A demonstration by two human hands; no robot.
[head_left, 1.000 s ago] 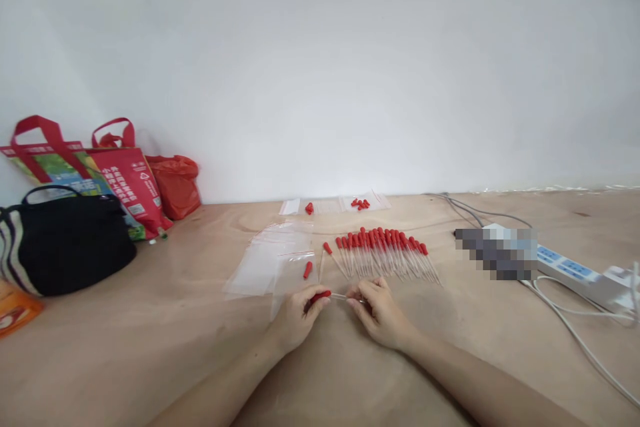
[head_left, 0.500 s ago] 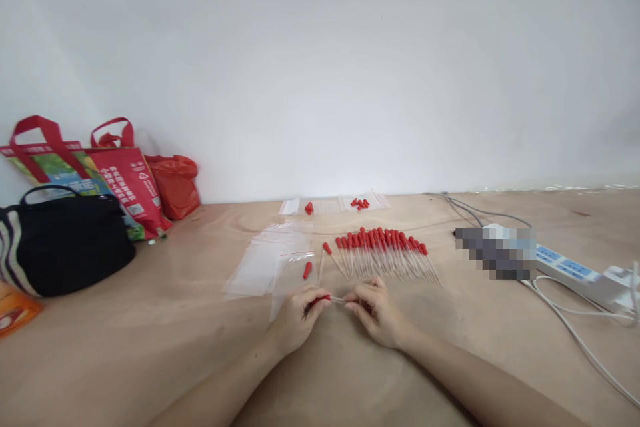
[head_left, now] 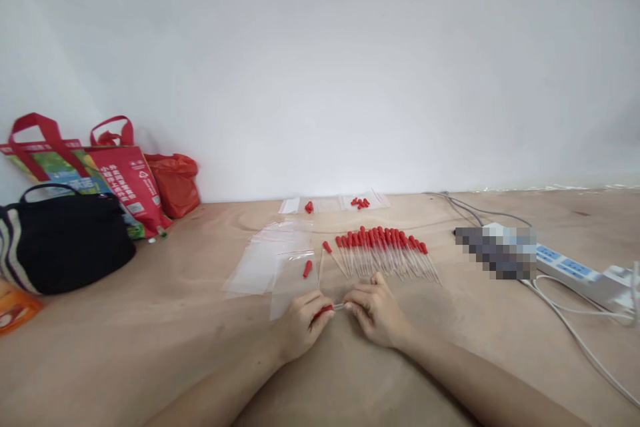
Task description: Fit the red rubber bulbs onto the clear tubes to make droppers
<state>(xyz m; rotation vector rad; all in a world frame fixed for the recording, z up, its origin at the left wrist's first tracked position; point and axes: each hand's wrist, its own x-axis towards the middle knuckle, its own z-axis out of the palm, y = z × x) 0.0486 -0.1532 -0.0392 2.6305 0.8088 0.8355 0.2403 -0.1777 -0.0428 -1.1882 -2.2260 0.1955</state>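
Note:
My left hand (head_left: 306, 325) is closed on a red rubber dropper bulb (head_left: 324, 311), most of it hidden by the fingers. From the bulb's end a thin clear glass tube (head_left: 339, 307) runs across to my right hand (head_left: 375, 312), which pinches it; the tube's far part is out of sight in that hand. Beyond my hands lies a row of several red-capped glass droppers (head_left: 380, 247). One loose red bulb (head_left: 307, 269) rests on a clear zip bag (head_left: 290, 290) just past my left hand.
More clear bags (head_left: 260, 257) overlap to the left. Two bags with red bulbs (head_left: 360, 203) lie near the wall. A black bag (head_left: 67, 240) and red shopping bags (head_left: 131, 187) stand at far left. A power strip (head_left: 567, 269) with cables and a blurred dark object (head_left: 495, 253) occupy the right.
Both hands have shifted slightly downward, and the gap between them looks a little smaller. The bulb and tube stay held; everything else on the table is unchanged.

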